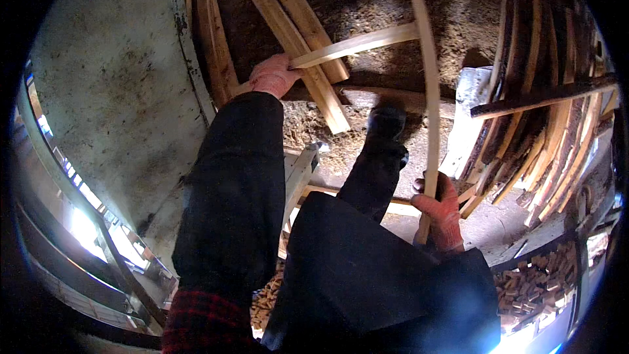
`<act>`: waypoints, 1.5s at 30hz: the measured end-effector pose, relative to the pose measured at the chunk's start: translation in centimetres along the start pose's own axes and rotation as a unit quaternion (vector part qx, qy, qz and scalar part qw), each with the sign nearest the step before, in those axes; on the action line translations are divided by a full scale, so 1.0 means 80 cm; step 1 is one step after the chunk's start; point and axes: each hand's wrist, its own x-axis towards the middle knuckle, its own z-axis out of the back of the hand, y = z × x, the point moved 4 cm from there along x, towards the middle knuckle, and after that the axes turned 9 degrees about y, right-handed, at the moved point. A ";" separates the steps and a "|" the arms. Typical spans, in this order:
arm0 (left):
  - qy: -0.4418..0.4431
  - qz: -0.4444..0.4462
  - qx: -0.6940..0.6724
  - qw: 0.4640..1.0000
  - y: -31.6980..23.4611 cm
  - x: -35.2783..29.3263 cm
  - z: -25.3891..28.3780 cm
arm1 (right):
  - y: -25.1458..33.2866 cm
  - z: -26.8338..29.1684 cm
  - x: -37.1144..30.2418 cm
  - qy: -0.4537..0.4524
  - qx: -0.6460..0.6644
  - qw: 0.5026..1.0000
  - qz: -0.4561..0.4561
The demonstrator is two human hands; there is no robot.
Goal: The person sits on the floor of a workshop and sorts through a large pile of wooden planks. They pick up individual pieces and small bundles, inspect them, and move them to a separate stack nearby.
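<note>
My left hand (274, 76), in a pinkish-red work glove, is closed around a pale wooden slat (367, 43) near one end. That slat reaches to the right over two thicker boards lying at an angle, the nearer board (298, 49) right beside the hand. My right hand (443, 213), in a red-orange glove, grips the lower end of another long, thin wooden slat (430, 98). This second slat runs up and away from me, and the far end of the left slat meets or crosses it; whether they touch I cannot tell.
A stained pale metal panel (121, 72) stands at left. Rough bark-edged slats (537, 124) are stacked at right, with one dark strip (544, 96) across them. A boot (386, 124) rests on the sawdust-strewn ground. Small wood offcuts (540, 282) are heaped at lower right.
</note>
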 end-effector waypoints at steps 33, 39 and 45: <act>-0.262 0.224 -0.190 0.919 0.284 0.073 -0.017 | 0.021 -0.056 0.180 0.151 0.128 0.979 0.045; -0.197 0.282 -0.261 0.902 0.255 0.071 0.006 | 0.014 -0.062 0.192 0.142 0.125 0.982 0.016; -0.235 0.138 -0.141 0.952 0.340 0.072 -0.033 | 0.008 -0.076 0.209 0.107 -0.006 0.994 0.005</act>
